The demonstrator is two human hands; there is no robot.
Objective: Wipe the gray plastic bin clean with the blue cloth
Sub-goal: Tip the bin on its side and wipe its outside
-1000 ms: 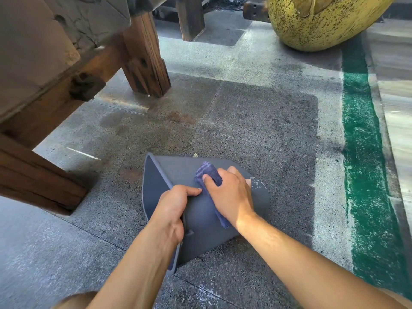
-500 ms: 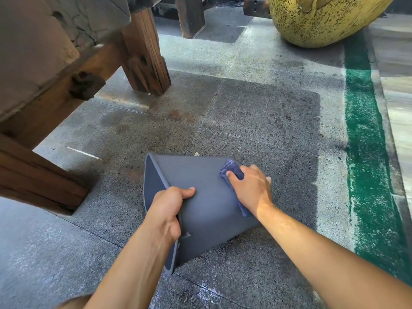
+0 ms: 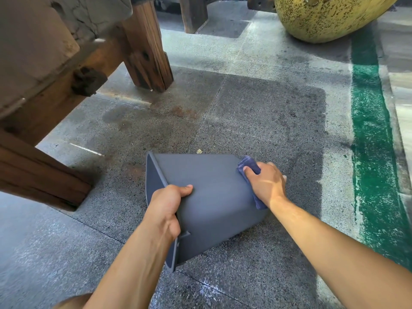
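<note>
The gray plastic bin lies on its side on the stone floor, its open mouth facing left. My left hand grips the bin's rim near the mouth, thumb across the upper wall. My right hand presses the folded blue cloth against the bin's bottom end at the right. Only the cloth's upper corner and a strip below my palm show; the rest is under my hand.
A heavy wooden bench with thick legs stands at the left and back. A large yellow speckled pot sits at the back right. A green painted stripe runs down the floor on the right.
My right hand has slid the blue cloth to the right along the bin's upper wall, from near the mouth to the bottom end. My left hand kept its grip on the rim.
</note>
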